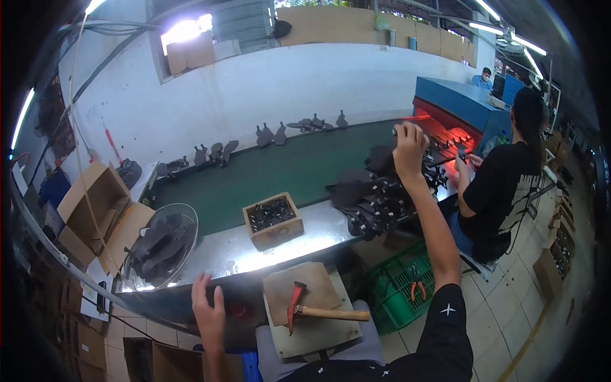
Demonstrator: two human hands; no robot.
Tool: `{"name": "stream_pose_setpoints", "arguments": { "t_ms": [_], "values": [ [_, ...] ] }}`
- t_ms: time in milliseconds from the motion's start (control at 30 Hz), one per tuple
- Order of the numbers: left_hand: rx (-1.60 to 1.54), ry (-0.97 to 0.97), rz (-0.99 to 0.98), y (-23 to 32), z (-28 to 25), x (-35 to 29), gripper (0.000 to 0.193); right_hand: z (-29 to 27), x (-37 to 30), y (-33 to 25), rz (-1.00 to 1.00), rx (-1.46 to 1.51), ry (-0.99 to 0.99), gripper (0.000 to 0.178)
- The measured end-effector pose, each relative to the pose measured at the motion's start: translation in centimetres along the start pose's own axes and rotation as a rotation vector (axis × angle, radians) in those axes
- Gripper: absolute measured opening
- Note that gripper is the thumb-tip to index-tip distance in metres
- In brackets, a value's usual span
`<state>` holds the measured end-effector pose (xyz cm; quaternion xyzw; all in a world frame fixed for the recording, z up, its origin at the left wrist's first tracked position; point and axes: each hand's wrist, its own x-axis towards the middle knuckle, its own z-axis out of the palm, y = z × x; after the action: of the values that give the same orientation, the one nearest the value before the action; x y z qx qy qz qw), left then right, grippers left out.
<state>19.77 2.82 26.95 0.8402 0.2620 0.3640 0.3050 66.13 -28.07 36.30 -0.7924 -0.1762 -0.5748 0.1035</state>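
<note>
My right hand (410, 148) is raised above the conveyor's right part, its fingers curled closed. A small pale bit shows at the fingertips, too small to name. Just under and left of it lies a heap of dark flat pieces (375, 200) with small shiny metal ends. My left hand (209, 312) is empty, fingers apart, below the wire basket (192, 245) of similar dark pieces. Between my arms, a hammer (331, 313) with a red head and wooden handle rests on a cardboard sheet (277, 293) on a pale block (318, 340) over my lap.
A wooden box (277, 239) of small metal parts sits on the conveyor's metal edge. More dark pieces line the green belt's (254, 178) far side. Orange-handled pliers (417, 291) lie in a green crate (388, 305). At right, a co-worker (499, 178) sits beside a blue, red-lit machine (461, 102).
</note>
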Motion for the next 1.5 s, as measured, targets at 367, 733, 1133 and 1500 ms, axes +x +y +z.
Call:
{"name": "stream_pose_setpoints", "arguments": {
  "t_ms": [367, 733, 1133, 1500],
  "values": [
    [-0.793, -0.560, 0.091, 10.2, 3.8, 0.2, 0.061, -21.1, -2.8, -17.7, -0.890, 1.169, -0.177, 0.044],
    [-1.092, -0.384, -0.399, 4.0, 6.2, -2.6, 0.030, -22.4, -29.4, -12.1, -0.076, 0.576, -1.219, 0.056],
    [-0.113, 0.087, 0.346, -2.2, 19.7, 10.6, 0.019, -32.3, -36.2, -4.3, 1.446, 1.090, -0.813, 0.019],
    [0.592, -0.457, 0.371, -5.8, 26.4, 23.8, 0.010, -26.8, -36.3, -7.0, 1.438, 1.163, -0.764, 0.022]
  ]
}}
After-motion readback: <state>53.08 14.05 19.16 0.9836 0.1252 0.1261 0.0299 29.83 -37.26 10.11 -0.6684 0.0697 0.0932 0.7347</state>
